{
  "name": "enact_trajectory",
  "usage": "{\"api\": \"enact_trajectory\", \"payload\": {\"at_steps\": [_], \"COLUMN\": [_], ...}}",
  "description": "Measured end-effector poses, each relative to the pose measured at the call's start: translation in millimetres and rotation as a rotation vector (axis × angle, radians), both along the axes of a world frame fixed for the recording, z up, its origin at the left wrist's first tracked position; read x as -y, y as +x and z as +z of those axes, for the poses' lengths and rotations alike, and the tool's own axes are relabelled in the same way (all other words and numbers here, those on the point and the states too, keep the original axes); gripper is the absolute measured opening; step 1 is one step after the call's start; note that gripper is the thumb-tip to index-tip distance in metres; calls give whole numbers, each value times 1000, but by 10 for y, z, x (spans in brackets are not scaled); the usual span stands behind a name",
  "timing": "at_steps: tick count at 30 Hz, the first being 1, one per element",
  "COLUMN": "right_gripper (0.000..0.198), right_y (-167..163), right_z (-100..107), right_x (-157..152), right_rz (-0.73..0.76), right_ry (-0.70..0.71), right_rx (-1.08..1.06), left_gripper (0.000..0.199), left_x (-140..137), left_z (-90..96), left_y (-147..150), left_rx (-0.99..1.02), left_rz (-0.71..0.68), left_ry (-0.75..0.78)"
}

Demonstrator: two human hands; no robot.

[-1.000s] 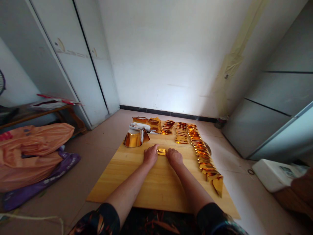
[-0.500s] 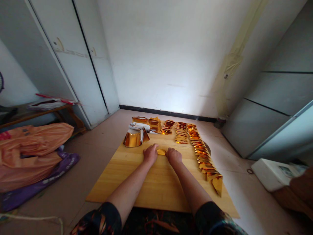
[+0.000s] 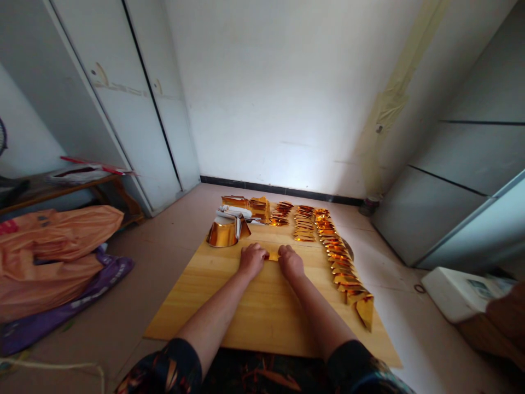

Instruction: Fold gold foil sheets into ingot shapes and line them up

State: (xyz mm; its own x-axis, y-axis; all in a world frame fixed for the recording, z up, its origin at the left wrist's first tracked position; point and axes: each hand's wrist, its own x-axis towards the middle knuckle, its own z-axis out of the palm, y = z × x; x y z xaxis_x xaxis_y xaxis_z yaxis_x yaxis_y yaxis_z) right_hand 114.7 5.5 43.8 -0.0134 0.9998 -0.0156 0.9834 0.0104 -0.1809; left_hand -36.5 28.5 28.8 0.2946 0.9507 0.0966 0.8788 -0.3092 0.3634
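A small piece of gold foil paper [image 3: 272, 256] lies between my hands over the wooden board. My left hand [image 3: 252, 259] is closed on its left end, and my right hand [image 3: 291, 261] grips the right end. The fingertips hide both ends of the paper. Beyond my left hand stands a curved stack of gold foil sheets [image 3: 223, 234] with white backs. Folded gold foil pieces [image 3: 338, 257] overlap in a long row down the right side of the board. Shorter rows of folded pieces [image 3: 304, 223] lie at the far edge.
The wooden board [image 3: 246, 317] rests in front of me, above a tiled floor. Orange and purple bags [image 3: 61, 257] lie at the left beside a low wooden bench [image 3: 118, 197]. A white box [image 3: 455, 293] stands at the right, near grey cabinets [image 3: 459, 186].
Both hands stay near the same spot. My left hand has shifted slightly, and the gold paper between the hands looks narrower, with a darker, reddish left end.
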Motion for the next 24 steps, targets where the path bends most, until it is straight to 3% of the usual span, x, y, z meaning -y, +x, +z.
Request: {"api": "enact_trajectory", "payload": {"at_steps": [4,14,20,24], "right_gripper": [26,27,54,52], "right_y": [-52,-68,-196,-240], "right_z": [-42,91,120,99], "right_x": [-36,-178,-145,-140], "right_rz": [86,-18,-156,-174], "right_ry": [12,-130,-135,-129], "right_rx": [9,-39,-89,-73], "left_gripper": [26,28,24,22], "left_x": [-13,-79,-49,-46], "left_z": [18,-46,-31,-28], "left_y": [-43,-102,-90,-82], "left_rx": [-36,-41,-23,-9], "left_rz": [-86,-45,5,20], "left_ry": [9,-24,-19,-21]}}
